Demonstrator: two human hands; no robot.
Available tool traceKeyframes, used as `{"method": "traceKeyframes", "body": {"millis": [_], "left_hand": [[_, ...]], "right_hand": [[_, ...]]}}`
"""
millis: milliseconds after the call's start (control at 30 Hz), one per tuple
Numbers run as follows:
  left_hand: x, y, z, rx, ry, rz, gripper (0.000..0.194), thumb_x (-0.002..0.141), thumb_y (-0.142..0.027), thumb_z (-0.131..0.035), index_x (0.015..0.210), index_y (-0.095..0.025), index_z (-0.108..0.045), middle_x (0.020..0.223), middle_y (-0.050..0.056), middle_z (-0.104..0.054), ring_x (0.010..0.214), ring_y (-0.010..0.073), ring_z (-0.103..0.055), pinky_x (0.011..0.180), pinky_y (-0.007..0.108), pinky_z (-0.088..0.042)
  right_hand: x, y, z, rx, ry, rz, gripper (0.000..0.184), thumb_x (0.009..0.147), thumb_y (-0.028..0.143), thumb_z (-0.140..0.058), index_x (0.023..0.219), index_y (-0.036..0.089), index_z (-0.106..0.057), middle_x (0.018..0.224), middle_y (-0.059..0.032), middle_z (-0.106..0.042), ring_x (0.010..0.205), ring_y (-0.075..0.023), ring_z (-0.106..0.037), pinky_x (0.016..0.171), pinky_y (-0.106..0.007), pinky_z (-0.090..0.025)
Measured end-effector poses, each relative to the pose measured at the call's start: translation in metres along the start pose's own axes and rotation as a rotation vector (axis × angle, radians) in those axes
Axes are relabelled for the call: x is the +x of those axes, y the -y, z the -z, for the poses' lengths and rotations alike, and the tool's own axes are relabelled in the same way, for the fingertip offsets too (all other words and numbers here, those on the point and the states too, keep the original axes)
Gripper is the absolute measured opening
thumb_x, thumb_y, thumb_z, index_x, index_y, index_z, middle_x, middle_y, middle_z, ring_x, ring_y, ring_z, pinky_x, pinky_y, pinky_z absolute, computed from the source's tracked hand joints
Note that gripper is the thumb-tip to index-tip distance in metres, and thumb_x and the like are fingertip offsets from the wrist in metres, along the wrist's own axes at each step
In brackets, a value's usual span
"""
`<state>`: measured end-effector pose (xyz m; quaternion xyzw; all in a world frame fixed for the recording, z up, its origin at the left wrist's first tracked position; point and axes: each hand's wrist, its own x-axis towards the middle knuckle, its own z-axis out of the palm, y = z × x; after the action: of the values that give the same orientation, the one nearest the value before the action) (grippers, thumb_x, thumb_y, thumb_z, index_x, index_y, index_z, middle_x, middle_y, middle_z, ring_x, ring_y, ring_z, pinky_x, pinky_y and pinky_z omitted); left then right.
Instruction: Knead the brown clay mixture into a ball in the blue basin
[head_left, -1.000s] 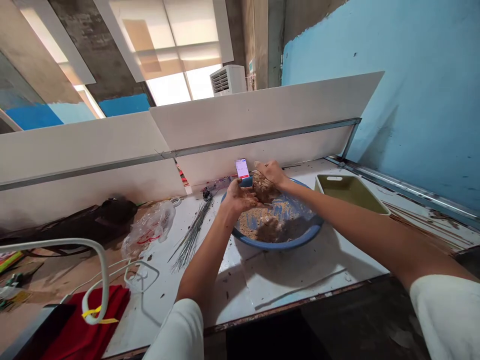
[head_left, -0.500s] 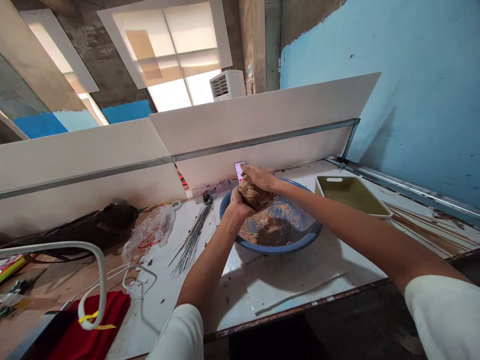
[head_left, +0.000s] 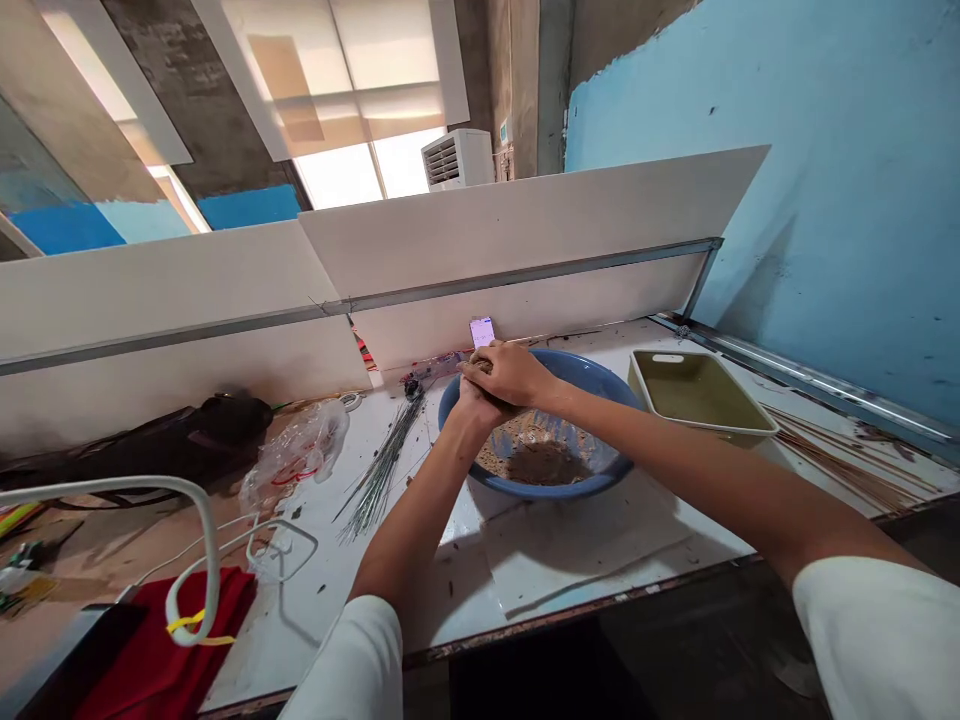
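A lump of brown clay (head_left: pixel 484 367) is pressed between my two hands above the left part of a blue basin (head_left: pixel 551 492). My left hand (head_left: pixel 478 404) cups it from below and the left. From above and the right, my right hand (head_left: pixel 517 374) wraps over it, so only a small patch of the clay shows between the fingers. Wet brown clay or mud (head_left: pixel 547 462) lies in the bottom of the basin, with orange-brown crumbs smeared up its wall. A lit phone (head_left: pixel 482 332) stands upright just behind my hands, against the white board.
An olive tray with a white rim (head_left: pixel 705 395) holds what looks like water, right of the basin. Thin sticks (head_left: pixel 847 455) lie beyond it. On the left are metal wires (head_left: pixel 386 460), a plastic bag (head_left: pixel 300 455), a red cloth (head_left: pixel 161 640) and a white curved tube (head_left: pixel 206 530).
My right hand has closed down over the clay lump, which was largely exposed before and is now mostly covered. The camera view has shifted slightly.
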<state>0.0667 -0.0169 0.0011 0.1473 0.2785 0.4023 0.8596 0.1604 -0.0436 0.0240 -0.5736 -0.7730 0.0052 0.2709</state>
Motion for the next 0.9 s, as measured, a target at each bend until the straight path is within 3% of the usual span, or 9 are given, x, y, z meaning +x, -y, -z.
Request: {"method": "traceKeyframes", "body": {"millis": [67,167,433,567,633,733,800,900], "left_hand": [[-0.002,0.001,-0.002,-0.055,-0.055,0.018,0.021,0.095,-0.037,-0.059,0.105,-0.027,-0.075,0.083,0.008,-0.078,0.102,0.0393,-0.083,0.099,0.057,-0.067],[-0.005,0.003,-0.005,-0.152,-0.129,0.023,0.015,0.091,-0.034,-0.061,0.096,-0.027,-0.073,0.079,0.007,-0.076,0.106,0.0391,-0.083,0.101,0.055,-0.066],[-0.005,-0.001,-0.003,-0.068,-0.141,0.036,0.020,0.093,-0.034,-0.059,0.099,-0.026,-0.076,0.086,0.011,-0.081,0.112,0.0408,-0.082,0.104,0.061,-0.064],[-0.008,-0.008,-0.007,0.008,-0.089,0.038,0.015,0.094,-0.035,-0.062,0.098,-0.025,-0.074,0.084,0.009,-0.081,0.108,0.0380,-0.083,0.106,0.061,-0.064],[-0.009,-0.011,-0.009,0.008,-0.080,0.011,0.016,0.096,-0.035,-0.062,0.099,-0.026,-0.074,0.087,0.008,-0.081,0.108,0.0361,-0.083,0.106,0.059,-0.064],[-0.008,-0.017,-0.009,-0.023,-0.092,-0.023,0.019,0.096,-0.035,-0.061,0.104,-0.027,-0.076,0.092,0.008,-0.082,0.110,0.0347,-0.082,0.105,0.057,-0.065],[-0.007,-0.021,-0.008,-0.032,-0.065,-0.028,0.024,0.096,-0.035,-0.060,0.109,-0.026,-0.077,0.096,0.009,-0.083,0.108,0.0342,-0.083,0.104,0.057,-0.065],[-0.005,-0.023,-0.006,-0.017,-0.033,-0.091,0.028,0.100,-0.041,-0.055,0.108,-0.025,-0.077,0.096,0.008,-0.083,0.101,0.0322,-0.083,0.100,0.053,-0.067]], "right_hand": [[0.005,-0.003,-0.006,-0.031,0.021,-0.018,0.059,0.118,0.063,-0.052,0.112,0.017,-0.087,0.120,-0.0177,-0.086,0.113,-0.0297,-0.079,0.097,-0.033,-0.049],[0.009,-0.006,-0.012,-0.087,0.002,-0.035,0.066,0.121,0.062,-0.042,0.112,0.016,-0.089,0.121,-0.0196,-0.087,0.113,-0.0305,-0.080,0.095,-0.034,-0.049],[0.018,-0.004,-0.015,-0.128,-0.063,-0.102,0.066,0.124,0.048,-0.036,0.110,0.014,-0.091,0.121,-0.0203,-0.088,0.111,-0.0319,-0.081,0.098,-0.036,-0.050],[0.019,-0.008,-0.010,0.009,-0.134,-0.149,0.070,0.124,0.052,-0.032,0.107,0.013,-0.088,0.110,-0.0199,-0.087,0.104,-0.0313,-0.080,0.095,-0.036,-0.049],[0.016,-0.011,-0.006,0.142,-0.144,-0.111,0.062,0.122,0.057,-0.038,0.131,0.014,-0.081,0.115,-0.0165,-0.086,0.110,-0.0310,-0.079,0.098,-0.035,-0.050],[0.014,-0.020,-0.003,0.298,-0.222,-0.038,0.061,0.119,0.062,-0.043,0.160,0.020,-0.061,0.144,-0.0158,-0.077,0.136,-0.0298,-0.069,0.113,-0.037,-0.049],[0.017,-0.029,-0.001,0.344,-0.289,-0.042,0.063,0.118,0.066,-0.041,0.152,0.019,-0.066,0.153,-0.0176,-0.071,0.145,-0.0298,-0.062,0.123,-0.040,-0.044],[0.024,-0.041,0.005,0.523,-0.268,-0.236,0.071,0.116,0.074,-0.031,0.131,0.018,-0.073,0.137,-0.0172,-0.077,0.129,-0.0294,-0.070,0.116,-0.041,-0.051]]}}
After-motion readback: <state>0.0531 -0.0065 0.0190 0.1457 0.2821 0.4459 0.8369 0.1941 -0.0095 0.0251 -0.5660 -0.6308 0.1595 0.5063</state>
